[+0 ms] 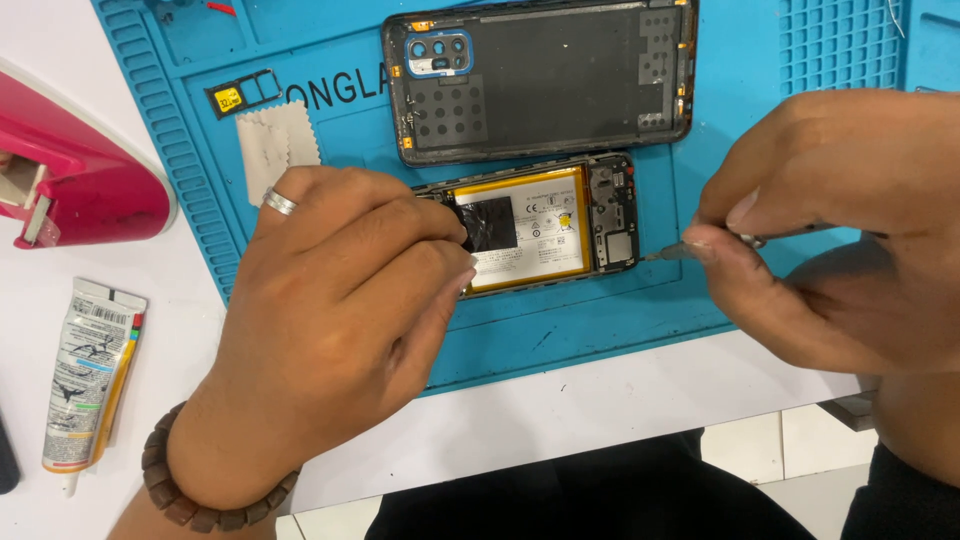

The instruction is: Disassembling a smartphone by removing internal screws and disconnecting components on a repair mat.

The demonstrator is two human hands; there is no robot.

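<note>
Holding an opened phone, tool at its edge

Left hand (335,300) lies over the left end of the phone (540,230), fingers curled down onto it, pinning it to the blue mat (600,310). Ring on one finger, bead bracelet (200,495) at the wrist. Right hand (830,220) is pinched tight on a thin metal tool (690,250); thumb and forefinger hold it near the tip, which points at the phone's right end. Tip looks to be touching the frame there, but it's small and slightly blurred, so can't say for sure.

Phone lies back-up with the cover off: yellow-bordered battery (535,235) exposed, black patch on its left part, dark board section to its right. It sits mid-mat, long side across the view.

Back cover (540,80) lies inside-up just above the phone, close but apart, camera cutout at its left. Left of that on the mat: a small SIM tray (243,95), and below it a pale cloth scrap (275,140).

Off the mat on the white table (600,410): a pink tape dispenser (80,170) at far left, and a glue tube (88,380) lying below it, nozzle toward the viewer.
</note>
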